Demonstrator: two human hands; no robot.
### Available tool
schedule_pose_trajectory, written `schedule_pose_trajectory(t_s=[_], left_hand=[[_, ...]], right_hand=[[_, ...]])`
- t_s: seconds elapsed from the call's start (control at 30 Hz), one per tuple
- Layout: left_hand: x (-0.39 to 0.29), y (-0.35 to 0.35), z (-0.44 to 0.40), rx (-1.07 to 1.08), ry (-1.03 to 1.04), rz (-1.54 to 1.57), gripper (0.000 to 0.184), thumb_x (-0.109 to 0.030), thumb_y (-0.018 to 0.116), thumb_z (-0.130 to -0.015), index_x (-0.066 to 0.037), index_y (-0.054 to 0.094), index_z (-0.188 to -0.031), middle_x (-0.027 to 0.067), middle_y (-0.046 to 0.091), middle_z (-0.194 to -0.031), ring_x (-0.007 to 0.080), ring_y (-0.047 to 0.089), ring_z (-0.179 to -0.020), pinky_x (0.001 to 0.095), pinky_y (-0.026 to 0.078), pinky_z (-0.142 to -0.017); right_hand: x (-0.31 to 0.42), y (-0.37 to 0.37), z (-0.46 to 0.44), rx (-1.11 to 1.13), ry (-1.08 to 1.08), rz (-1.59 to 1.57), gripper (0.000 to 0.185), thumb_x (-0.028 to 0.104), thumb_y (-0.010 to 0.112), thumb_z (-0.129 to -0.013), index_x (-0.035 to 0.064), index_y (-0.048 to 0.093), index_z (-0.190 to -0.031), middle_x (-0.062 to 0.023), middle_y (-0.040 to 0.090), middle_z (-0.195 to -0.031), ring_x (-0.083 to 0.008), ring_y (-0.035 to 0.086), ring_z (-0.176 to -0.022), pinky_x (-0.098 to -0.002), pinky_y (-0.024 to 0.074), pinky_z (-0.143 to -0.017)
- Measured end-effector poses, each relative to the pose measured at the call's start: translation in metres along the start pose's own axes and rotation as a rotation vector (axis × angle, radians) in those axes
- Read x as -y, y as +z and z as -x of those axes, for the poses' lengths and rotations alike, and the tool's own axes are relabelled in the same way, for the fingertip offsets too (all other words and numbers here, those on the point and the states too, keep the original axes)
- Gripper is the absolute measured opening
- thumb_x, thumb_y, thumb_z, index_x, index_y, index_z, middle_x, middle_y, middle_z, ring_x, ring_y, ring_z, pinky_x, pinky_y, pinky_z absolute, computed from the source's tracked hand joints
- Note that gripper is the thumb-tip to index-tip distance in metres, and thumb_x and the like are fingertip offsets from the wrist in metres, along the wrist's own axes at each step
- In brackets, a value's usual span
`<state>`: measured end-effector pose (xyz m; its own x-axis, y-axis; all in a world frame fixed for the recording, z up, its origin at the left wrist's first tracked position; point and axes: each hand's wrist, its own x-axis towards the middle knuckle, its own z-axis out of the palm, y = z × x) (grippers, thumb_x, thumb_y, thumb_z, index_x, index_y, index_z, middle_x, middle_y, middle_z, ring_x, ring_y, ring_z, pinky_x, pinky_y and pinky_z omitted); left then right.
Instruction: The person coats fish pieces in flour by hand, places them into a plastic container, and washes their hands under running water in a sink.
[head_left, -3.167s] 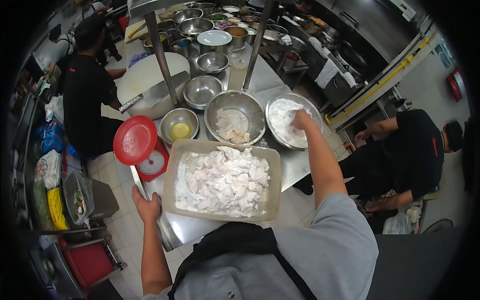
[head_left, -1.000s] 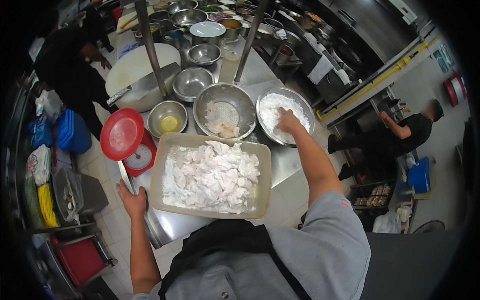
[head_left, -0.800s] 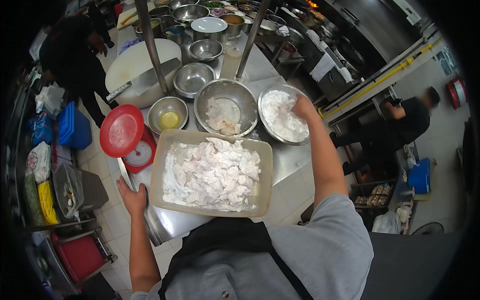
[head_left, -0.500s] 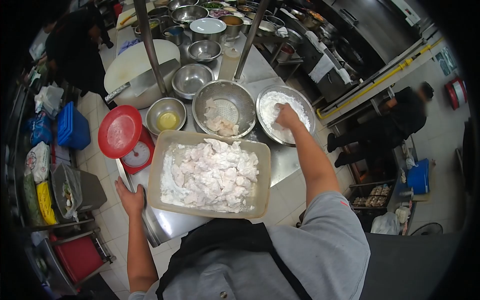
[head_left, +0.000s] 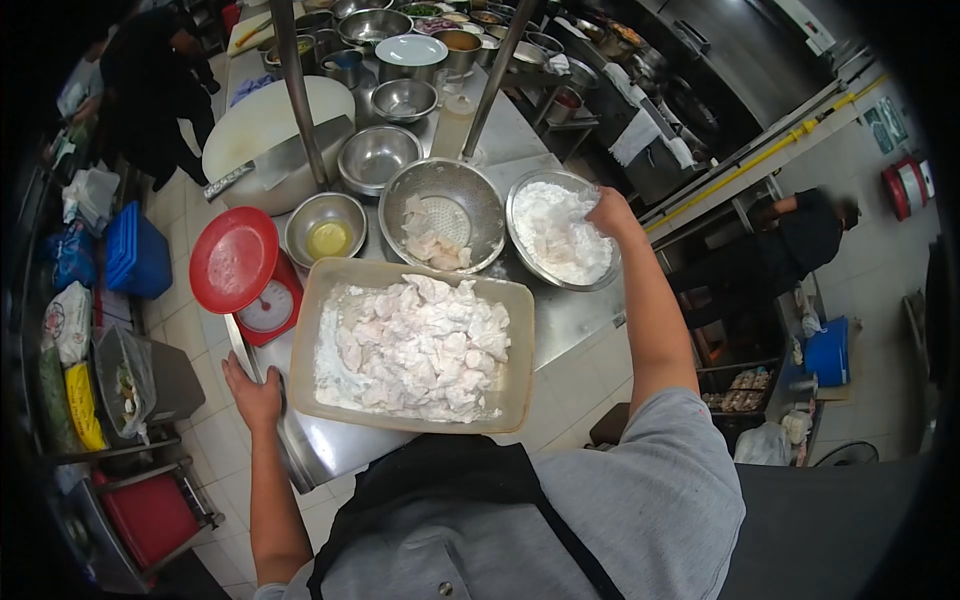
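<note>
My right hand (head_left: pixel 609 213) is at the right rim of a steel bowl of white powder (head_left: pixel 560 225), its fingers curled; what they hold, if anything, I cannot make out. My left hand (head_left: pixel 252 393) rests open on the table's left edge, thumb and fingers apart. Between my arms a beige tub (head_left: pixel 522 350) holds a heap of powder-coated pieces (head_left: pixel 420 345). A perforated steel bowl (head_left: pixel 480 200) with a few pale pieces (head_left: pixel 437 248) stands behind the tub. Left of it is a small bowl of yellow liquid (head_left: pixel 328 238).
A red scale (head_left: pixel 237 262) stands left of the tub. Behind it, a cleaver (head_left: pixel 290 160) lies on a round white board (head_left: pixel 265 125). Two upright posts rise from the table. Co-workers stand at the right (head_left: pixel 800 240) and at the far left (head_left: pixel 150 90).
My right hand has moved from the middle of the powder bowl to its right rim. My left hand stays at the table edge. The co-worker at the right has shifted slightly.
</note>
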<state>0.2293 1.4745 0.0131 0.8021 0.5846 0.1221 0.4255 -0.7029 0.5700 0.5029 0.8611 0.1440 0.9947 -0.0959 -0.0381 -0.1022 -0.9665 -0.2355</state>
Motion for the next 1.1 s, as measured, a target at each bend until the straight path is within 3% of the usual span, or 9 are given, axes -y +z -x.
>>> schedule_pose_trajectory(t_s=[0.07, 0.13, 0.17, 0.37, 0.53, 0.63, 0.77, 0.93, 1.1], left_hand=[[0.002, 0.001, 0.001, -0.004, 0.011, 0.000, 0.079, -0.021, 0.068, -0.072, 0.001, 0.031, -0.138, 0.0265, 0.025, -0.145, 0.0387, 0.027, -0.134, 0.0404, 0.026, -0.109], [0.001, 0.001, 0.000, -0.010, 0.019, -0.019, 0.079, -0.020, 0.068, -0.071, 0.001, 0.031, -0.138, 0.0270, 0.025, -0.144, 0.0388, 0.027, -0.134, 0.0405, 0.026, -0.109], [0.000, 0.001, -0.001, -0.016, 0.019, -0.018, 0.079, -0.020, 0.068, -0.071, 0.001, 0.031, -0.138, 0.0270, 0.025, -0.144, 0.0388, 0.027, -0.134, 0.0405, 0.026, -0.109], [-0.005, -0.002, 0.001, -0.011, 0.002, -0.040, 0.079, -0.021, 0.068, -0.071, 0.001, 0.031, -0.137, 0.0270, 0.026, -0.144, 0.0388, 0.027, -0.133, 0.0408, 0.026, -0.109], [-0.009, -0.004, 0.001, -0.011, -0.003, -0.018, 0.078, -0.021, 0.069, -0.071, 0.001, 0.032, -0.137, 0.0272, 0.026, -0.144, 0.0389, 0.027, -0.133, 0.0409, 0.026, -0.109], [-0.003, -0.001, 0.000, -0.018, 0.011, -0.036, 0.078, -0.021, 0.069, -0.071, 0.001, 0.032, -0.137, 0.0273, 0.026, -0.144, 0.0389, 0.027, -0.133, 0.0408, 0.026, -0.109], [-0.002, -0.002, 0.002, -0.008, 0.001, -0.047, 0.079, -0.021, 0.069, -0.071, 0.001, 0.032, -0.137, 0.0276, 0.026, -0.144, 0.0392, 0.027, -0.133, 0.0408, 0.026, -0.109], [-0.004, -0.001, 0.000, -0.003, 0.013, -0.044, 0.079, -0.021, 0.068, -0.071, 0.002, 0.031, -0.137, 0.0282, 0.027, -0.143, 0.0398, 0.027, -0.133, 0.0409, 0.026, -0.109], [-0.001, 0.001, 0.001, -0.007, 0.027, -0.035, 0.079, -0.020, 0.068, -0.071, 0.002, 0.031, -0.137, 0.0281, 0.027, -0.143, 0.0396, 0.027, -0.133, 0.0412, 0.025, -0.110]], right_hand=[[-0.002, 0.002, -0.002, 0.126, 0.018, -0.039, 0.066, 0.018, 0.078, -0.061, -0.0039, 0.054, -0.119, -0.0267, 0.062, -0.104, -0.0365, 0.059, -0.102, -0.0365, 0.0480, -0.088], [0.019, 0.005, 0.012, 0.426, -0.055, 0.277, 0.086, 0.022, 0.079, -0.061, 0.0007, 0.040, -0.134, -0.0291, 0.056, -0.115, -0.0359, 0.056, -0.110, -0.0351, 0.0459, -0.093], [0.017, 0.033, 0.017, 0.337, -0.081, 0.467, 0.099, 0.026, 0.079, -0.060, 0.0051, 0.028, -0.142, -0.0314, 0.048, -0.126, -0.0363, 0.053, -0.114, -0.0346, 0.0444, -0.096], [0.001, 0.077, -0.011, 0.239, -0.202, 0.140, 0.084, 0.024, 0.077, -0.062, 0.0037, 0.041, -0.135, -0.0319, 0.047, -0.126, -0.0360, 0.055, -0.112, -0.0374, 0.0453, -0.094], [0.007, 0.006, 0.006, 0.069, 0.151, -0.393, 0.067, 0.012, 0.076, -0.062, -0.0036, 0.052, -0.123, -0.0257, 0.062, -0.105, -0.0318, 0.062, -0.097, -0.0368, 0.0490, -0.082], [-0.015, 0.029, -0.006, -0.051, 0.190, -0.399, 0.059, 0.008, 0.072, -0.066, -0.0089, 0.051, -0.119, -0.0166, 0.064, -0.095, -0.0224, 0.062, -0.085, -0.0331, 0.0497, -0.075], [-0.009, 0.039, -0.001, -0.130, 0.192, -0.579, 0.061, 0.008, 0.073, -0.066, -0.0072, 0.051, -0.121, -0.0188, 0.064, -0.096, -0.0240, 0.062, -0.085, -0.0342, 0.0499, -0.075], [0.002, 0.058, 0.005, 0.076, -0.011, -0.090, 0.065, 0.015, 0.075, -0.064, -0.0003, 0.052, -0.123, -0.0276, 0.062, -0.101, -0.0347, 0.062, -0.094, -0.0377, 0.0501, -0.082], [0.049, 0.066, 0.030, 0.088, 0.100, 0.288, 0.078, 0.028, 0.078, -0.061, -0.0018, 0.047, -0.126, -0.0258, 0.057, -0.115, -0.0332, 0.058, -0.107, -0.0352, 0.0473, -0.091]])
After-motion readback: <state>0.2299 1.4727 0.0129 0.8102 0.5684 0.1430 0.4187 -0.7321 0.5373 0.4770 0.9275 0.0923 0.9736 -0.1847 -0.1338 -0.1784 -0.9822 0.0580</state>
